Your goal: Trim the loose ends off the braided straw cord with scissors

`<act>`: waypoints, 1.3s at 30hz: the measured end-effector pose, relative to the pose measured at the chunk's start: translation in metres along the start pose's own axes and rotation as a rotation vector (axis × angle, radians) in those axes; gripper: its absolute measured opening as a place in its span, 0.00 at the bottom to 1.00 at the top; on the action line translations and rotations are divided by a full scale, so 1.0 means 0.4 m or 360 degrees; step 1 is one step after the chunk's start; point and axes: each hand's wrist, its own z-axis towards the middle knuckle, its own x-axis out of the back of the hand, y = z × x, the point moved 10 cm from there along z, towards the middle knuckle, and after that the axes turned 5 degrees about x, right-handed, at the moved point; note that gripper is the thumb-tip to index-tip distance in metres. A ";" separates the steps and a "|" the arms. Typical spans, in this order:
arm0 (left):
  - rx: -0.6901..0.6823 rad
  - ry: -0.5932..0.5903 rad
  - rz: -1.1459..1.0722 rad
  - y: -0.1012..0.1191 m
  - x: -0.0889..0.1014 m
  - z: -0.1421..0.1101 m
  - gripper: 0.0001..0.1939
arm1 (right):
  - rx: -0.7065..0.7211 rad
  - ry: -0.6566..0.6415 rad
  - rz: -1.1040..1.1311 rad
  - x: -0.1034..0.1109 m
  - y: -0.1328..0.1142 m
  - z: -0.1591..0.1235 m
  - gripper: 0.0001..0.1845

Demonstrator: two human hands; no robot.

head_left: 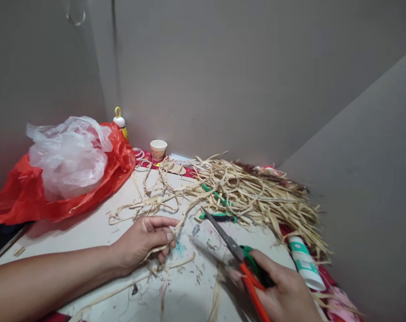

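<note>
My left hand [152, 239] pinches a braided straw cord [185, 214] over the white board. The cord runs from its fingers up toward the straw pile, and a tail of it comes out below the hand. In my right hand [279, 286] is a pair of scissors [234, 248] with red and green handles, its fingers around the grips. The blades point up and left toward the cord, apart from it, and look nearly closed. Blur smears part of the right hand and scissors. Between the blades and the straw lie green-handled pliers [218, 217].
A large heap of dry straw strips [256, 192] covers the back right. Red and white plastic bags [71, 156] sit at left, with a yellow bottle [120, 123] behind. A paper cup [158, 150] stands at the back; a white-and-green tube [305, 261] lies right. Grey walls surround the board [98, 232].
</note>
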 end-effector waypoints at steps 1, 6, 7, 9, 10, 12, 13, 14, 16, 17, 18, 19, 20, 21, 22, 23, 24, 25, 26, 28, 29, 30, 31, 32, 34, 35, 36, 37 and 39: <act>-0.0006 -0.0025 -0.0003 0.002 -0.005 -0.001 0.19 | -0.0012 -0.0018 0.0003 -0.003 0.003 0.000 0.14; 0.0049 -0.0152 -0.0086 -0.005 -0.022 -0.003 0.20 | 0.0056 -0.0155 -0.0157 -0.033 -0.005 0.002 0.15; 0.0065 -0.0169 -0.0116 -0.008 -0.021 -0.001 0.20 | 0.0071 -0.0185 -0.0184 -0.039 -0.006 0.002 0.15; 0.0078 -0.0213 -0.0173 -0.012 -0.019 0.003 0.22 | 0.0090 -0.0239 -0.0219 -0.049 -0.008 0.000 0.14; 0.0078 -0.0239 -0.0188 -0.014 -0.019 0.006 0.23 | 0.0094 -0.0261 -0.0232 -0.053 -0.008 -0.002 0.14; 0.0069 -0.0271 -0.0191 -0.016 -0.017 0.010 0.24 | 0.0102 -0.0282 -0.0261 -0.056 -0.010 -0.003 0.15; 0.0066 -0.0271 -0.0190 -0.016 -0.015 0.012 0.24 | 0.0117 -0.0280 -0.0276 -0.056 -0.013 -0.004 0.15; 0.0063 -0.0260 -0.0192 -0.016 -0.014 0.013 0.23 | 0.0130 -0.0278 -0.0292 -0.056 -0.016 -0.004 0.16; 0.0061 -0.0216 -0.0184 -0.015 -0.011 0.012 0.20 | 0.0169 -0.0262 -0.0315 -0.058 -0.025 -0.005 0.16; 0.0057 -0.0196 -0.0172 -0.014 -0.010 0.011 0.19 | 0.0189 -0.0257 -0.0322 -0.059 -0.029 -0.005 0.16; 0.0054 -0.0182 -0.0154 -0.013 -0.010 0.010 0.18 | 0.0204 -0.0255 -0.0324 -0.062 -0.032 -0.006 0.15; 0.0053 -0.0176 -0.0132 -0.013 -0.012 0.008 0.17 | 0.0215 -0.0256 -0.0324 -0.065 -0.033 -0.007 0.15; 0.0050 -0.0177 -0.0114 -0.013 -0.013 0.007 0.17 | 0.0224 -0.0255 -0.0325 -0.067 -0.034 -0.008 0.15; 0.0046 -0.0180 -0.0102 -0.012 -0.014 0.006 0.18 | 0.0232 -0.0252 -0.0327 -0.067 -0.034 -0.008 0.15; 0.0043 -0.0179 -0.0093 -0.012 -0.014 0.005 0.18 | 0.0236 -0.0243 -0.0333 -0.066 -0.033 -0.008 0.15; 0.0040 -0.0170 -0.0085 -0.011 -0.013 0.005 0.18 | 0.0241 -0.0226 -0.0340 -0.062 -0.032 -0.007 0.16; 0.0034 -0.0154 -0.0078 -0.010 -0.010 0.005 0.19 | 0.0241 -0.0211 -0.0349 -0.057 -0.031 -0.006 0.16; 0.0027 -0.0131 -0.0070 -0.008 -0.007 0.005 0.19 | 0.0240 -0.0193 -0.0357 -0.051 -0.030 -0.005 0.16; 0.0020 -0.0105 -0.0056 -0.007 -0.004 0.005 0.19 | 0.0238 -0.0182 -0.0361 -0.046 -0.029 -0.003 0.16; -0.0002 -0.0052 -0.0024 -0.003 0.002 0.005 0.19 | 0.0225 -0.0184 -0.0360 -0.039 -0.028 0.000 0.15; -0.0015 -0.0030 -0.0001 -0.001 0.003 0.005 0.20 | 0.0214 -0.0195 -0.0360 -0.039 -0.027 0.002 0.15; -0.0024 -0.0007 0.0026 0.000 0.005 0.004 0.20 | 0.0205 -0.0207 -0.0361 -0.039 -0.027 0.003 0.14; -0.0027 0.0014 0.0061 -0.001 0.006 0.003 0.21 | 0.0198 -0.0219 -0.0364 -0.041 -0.027 0.003 0.14; -0.0026 0.0033 0.0104 -0.001 0.007 0.003 0.22 | 0.0194 -0.0231 -0.0366 -0.044 -0.027 0.003 0.15; -0.0019 0.0064 0.0205 -0.004 0.008 0.002 0.24 | 0.0196 -0.0243 -0.0379 -0.048 -0.029 0.002 0.15; -0.0020 0.0081 0.0247 -0.004 0.009 0.001 0.24 | 0.0205 -0.0245 -0.0389 -0.048 -0.031 0.001 0.16; -0.0026 0.0100 0.0280 -0.003 0.010 0.000 0.24 | 0.0215 -0.0239 -0.0405 -0.047 -0.033 0.001 0.16; -0.0037 0.0115 0.0306 -0.002 0.010 -0.001 0.25 | 0.0223 -0.0230 -0.0426 -0.045 -0.035 0.001 0.16; -0.0061 0.0141 0.0343 -0.001 0.012 -0.002 0.25 | 0.0242 -0.0196 -0.0474 -0.037 -0.039 0.002 0.16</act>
